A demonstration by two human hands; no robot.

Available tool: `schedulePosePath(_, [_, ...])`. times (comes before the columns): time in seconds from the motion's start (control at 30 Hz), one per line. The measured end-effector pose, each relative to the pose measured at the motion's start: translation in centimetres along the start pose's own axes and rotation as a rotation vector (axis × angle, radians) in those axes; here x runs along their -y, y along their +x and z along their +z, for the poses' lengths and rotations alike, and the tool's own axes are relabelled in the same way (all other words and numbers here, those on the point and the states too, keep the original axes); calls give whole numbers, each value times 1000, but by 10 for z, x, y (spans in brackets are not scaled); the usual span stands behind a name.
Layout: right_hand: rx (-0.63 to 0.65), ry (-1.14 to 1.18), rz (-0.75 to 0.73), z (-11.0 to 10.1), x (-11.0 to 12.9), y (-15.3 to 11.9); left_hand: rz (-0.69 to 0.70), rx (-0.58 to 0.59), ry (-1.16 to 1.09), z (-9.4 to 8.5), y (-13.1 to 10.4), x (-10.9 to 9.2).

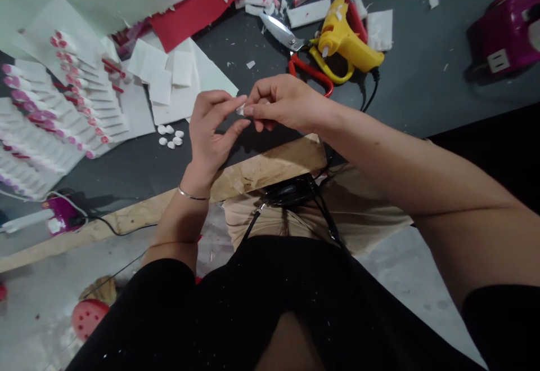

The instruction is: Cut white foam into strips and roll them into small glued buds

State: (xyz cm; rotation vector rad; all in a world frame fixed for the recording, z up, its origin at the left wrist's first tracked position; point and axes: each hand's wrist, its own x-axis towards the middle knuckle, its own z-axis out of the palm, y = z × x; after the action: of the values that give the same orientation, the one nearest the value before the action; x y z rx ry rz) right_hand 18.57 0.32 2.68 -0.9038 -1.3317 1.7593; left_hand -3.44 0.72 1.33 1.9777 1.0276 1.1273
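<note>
A small white piece (241,110), perhaps folded paper or foam, is pinched between the thumb and fingers of my right hand (284,103). My left hand (211,132) is just to its left, with thumb and fingers apart. Its index fingertip reaches the piece; I cannot tell whether it presses on it. Left of my left hand, several small white rounded pieces (171,136) lie in a cluster on the dark table (126,168). White square sheets (160,86) are stacked behind them.
Rows of pink-tipped white rolls (80,98) cover the left side. Beyond my right hand lie red-handled scissors (291,41) and a yellow glue gun (348,36) with a black cord. A purple power strip (506,33) sits far right. The wooden table edge (270,162) runs below my hands.
</note>
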Motion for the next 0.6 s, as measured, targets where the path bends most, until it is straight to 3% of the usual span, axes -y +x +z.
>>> schedulePosePath(0.17, [58,-18,32,0,1,-1,145,-15,122,3,-4,0])
schedulePosePath(0.3, [59,48,70,2,5,-2,25,-119,72,6,-5,1])
schedulePosePath(0.43, [25,94,84,4,7,-1,-29,-125,23,5,-4,-1])
schedulePosePath(0.6, [-52,-11,-60,10,8,-6,-46,-165,3,7,-3,-6])
